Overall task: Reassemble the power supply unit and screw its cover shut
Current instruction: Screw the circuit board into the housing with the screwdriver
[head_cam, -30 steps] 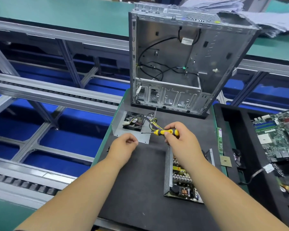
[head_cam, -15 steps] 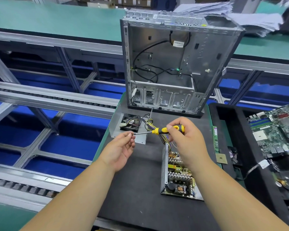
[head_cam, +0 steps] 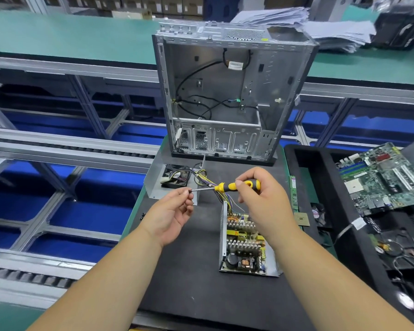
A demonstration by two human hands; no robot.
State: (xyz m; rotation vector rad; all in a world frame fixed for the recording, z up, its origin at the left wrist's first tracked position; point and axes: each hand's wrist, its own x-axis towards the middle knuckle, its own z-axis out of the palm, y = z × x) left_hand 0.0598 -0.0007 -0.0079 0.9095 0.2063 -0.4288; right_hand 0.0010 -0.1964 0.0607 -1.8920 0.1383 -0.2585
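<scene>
Over the black counter mat [head_cam: 189, 271], the right hand [head_cam: 260, 199] grips the yellow-and-black screwdriver [head_cam: 234, 186]; the left hand [head_cam: 170, 211] pinches its tip — likely seating a screw. The open metal power supply unit [head_cam: 245, 247] lies below, its grey fan cover [head_cam: 172, 182] apart — next, close it.

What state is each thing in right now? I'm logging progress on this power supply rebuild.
Power supply unit: open, circuit board exposed, flat on the mat.
Cover: off, lying apart, fan inside.
Screwdriver: held level, tip at the left fingers.
Right hand: grips the handle.
Left hand: pinches at the tip.
Computer case: upright, side open, gutted.
Motherboard: out, in the tray.
</scene>
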